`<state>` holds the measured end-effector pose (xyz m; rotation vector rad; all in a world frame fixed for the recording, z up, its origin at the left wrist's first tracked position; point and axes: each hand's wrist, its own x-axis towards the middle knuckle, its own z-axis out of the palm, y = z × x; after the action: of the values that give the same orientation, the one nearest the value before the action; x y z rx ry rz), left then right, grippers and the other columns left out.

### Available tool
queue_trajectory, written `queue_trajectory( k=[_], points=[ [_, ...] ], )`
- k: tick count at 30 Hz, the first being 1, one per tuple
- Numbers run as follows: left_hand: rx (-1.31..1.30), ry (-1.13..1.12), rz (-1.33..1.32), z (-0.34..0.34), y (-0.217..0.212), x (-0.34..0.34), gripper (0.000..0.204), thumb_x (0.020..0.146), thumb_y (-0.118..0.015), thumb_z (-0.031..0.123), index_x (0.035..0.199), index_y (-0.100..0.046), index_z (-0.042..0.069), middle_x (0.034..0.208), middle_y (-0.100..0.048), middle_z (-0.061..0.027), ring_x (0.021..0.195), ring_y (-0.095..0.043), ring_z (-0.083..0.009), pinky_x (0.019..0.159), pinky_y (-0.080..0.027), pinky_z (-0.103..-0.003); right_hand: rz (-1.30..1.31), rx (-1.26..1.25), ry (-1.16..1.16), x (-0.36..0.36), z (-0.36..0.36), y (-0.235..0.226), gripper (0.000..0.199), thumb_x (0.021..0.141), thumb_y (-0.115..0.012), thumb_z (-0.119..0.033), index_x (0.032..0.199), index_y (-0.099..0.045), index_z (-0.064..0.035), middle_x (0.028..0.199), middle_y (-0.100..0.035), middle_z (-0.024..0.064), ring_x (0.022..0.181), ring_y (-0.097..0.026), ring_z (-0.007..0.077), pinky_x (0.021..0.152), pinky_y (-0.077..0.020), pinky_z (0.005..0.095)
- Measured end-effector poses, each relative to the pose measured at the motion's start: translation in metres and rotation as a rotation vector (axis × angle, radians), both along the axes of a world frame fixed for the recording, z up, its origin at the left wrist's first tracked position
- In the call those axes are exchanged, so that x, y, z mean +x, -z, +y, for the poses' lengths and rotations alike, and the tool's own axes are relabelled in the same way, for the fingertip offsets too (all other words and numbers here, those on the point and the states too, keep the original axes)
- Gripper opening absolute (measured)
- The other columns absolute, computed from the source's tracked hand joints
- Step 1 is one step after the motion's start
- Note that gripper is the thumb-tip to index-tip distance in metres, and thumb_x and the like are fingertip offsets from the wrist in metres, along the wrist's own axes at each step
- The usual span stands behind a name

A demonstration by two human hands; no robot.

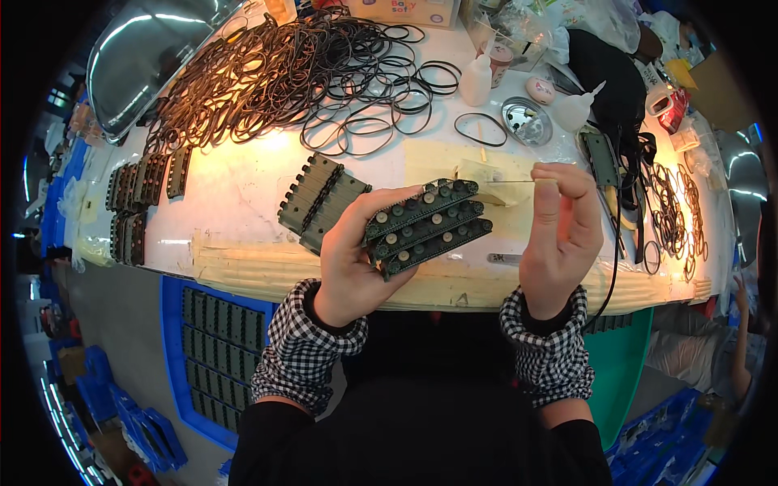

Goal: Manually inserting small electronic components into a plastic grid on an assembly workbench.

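Observation:
My left hand (347,263) is wrapped round several dark green toy tank chassis (429,225). Rows of small round wheels with black track bands along them face up and to the right. In my right hand (561,231), thumb and fingers pinch a thin needle-like rod (515,181). Its tip points left, toward the chassis; a gap appears to lie between them, though depth is hard to judge. Behind the chassis, a block of similar green pieces (314,212) rests on the table. Yellowish paper (504,193) lies under the rod.
A tangled heap of black rubber bands (284,77) covers the back left. White squeeze bottles (476,81) and a metal bowl (527,121) stand at the back right. Finished-looking green pieces (147,180) line the left side. Below the edge are a blue tray (172,356) and a green tray (620,377).

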<state>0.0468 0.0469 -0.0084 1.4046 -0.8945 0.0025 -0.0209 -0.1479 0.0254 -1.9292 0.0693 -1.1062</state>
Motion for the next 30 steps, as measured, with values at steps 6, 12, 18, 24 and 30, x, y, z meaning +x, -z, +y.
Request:
queue_trajectory(
  k=[6, 12, 18, 24, 30],
  points=[
    [0.05, 0.034, 0.059, 0.005, 0.001, -0.001, 0.062, 0.069, -0.07, -0.01, 0.127, -0.049, -0.003, 0.127, -0.056, -0.0165, 0.116, -0.057, -0.0222, 0.099, -0.047, -0.034, 0.135, -0.53, 0.232, 0.002, -0.022, 0.002, 0.008, 0.083, -0.066, 0.0, 0.088, -0.062, -0.0026, 0.088, -0.063, 0.0075, 0.084, -0.054, 0.0267, 0.077, -0.0411, 0.0361],
    [-0.012, 0.017, 0.091, 0.002, 0.0, -0.002, 0.058, 0.074, -0.069, -0.012, 0.128, -0.05, -0.003, 0.12, -0.058, -0.0136, 0.109, -0.06, -0.0179, 0.094, -0.049, -0.029, 0.072, -0.477, 0.228, 0.003, -0.019, -0.005, 0.008, 0.082, -0.068, -0.002, 0.087, -0.062, -0.0029, 0.085, -0.062, 0.0072, 0.084, -0.053, 0.0271, 0.076, -0.0405, 0.0366],
    [-0.036, 0.034, 0.194, 0.001, 0.001, -0.004, 0.059, 0.074, -0.067, -0.014, 0.129, -0.047, -0.004, 0.123, -0.057, -0.0139, 0.113, -0.059, -0.0186, 0.096, -0.05, -0.031, 0.197, -0.557, 0.18, 0.006, -0.023, 0.007, 0.009, 0.08, -0.069, -0.003, 0.086, -0.062, -0.004, 0.088, -0.063, 0.0074, 0.085, -0.054, 0.0269, 0.076, -0.041, 0.0366],
    [-0.043, 0.02, 0.2, 0.002, 0.002, -0.004, 0.059, 0.075, -0.066, -0.014, 0.129, -0.046, -0.004, 0.124, -0.057, -0.0134, 0.113, -0.06, -0.0191, 0.096, -0.051, -0.031, 0.03, -0.243, 0.015, -0.006, -0.002, -0.008, 0.007, 0.082, -0.068, -0.003, 0.087, -0.063, -0.0042, 0.095, -0.065, 0.009, 0.091, -0.055, 0.0244, 0.081, -0.0418, 0.0348],
    [-0.047, 0.025, 0.232, 0.002, 0.001, -0.005, 0.059, 0.074, -0.067, -0.013, 0.129, -0.047, -0.004, 0.123, -0.057, -0.0128, 0.114, -0.059, -0.0182, 0.096, -0.05, -0.03, 0.082, 0.05, -0.29, -0.005, 0.03, -0.004, 0.006, 0.085, -0.067, -0.004, 0.089, -0.063, -0.0031, 0.101, -0.064, 0.011, 0.095, -0.056, 0.0252, 0.087, -0.0424, 0.0348]
  ],
)
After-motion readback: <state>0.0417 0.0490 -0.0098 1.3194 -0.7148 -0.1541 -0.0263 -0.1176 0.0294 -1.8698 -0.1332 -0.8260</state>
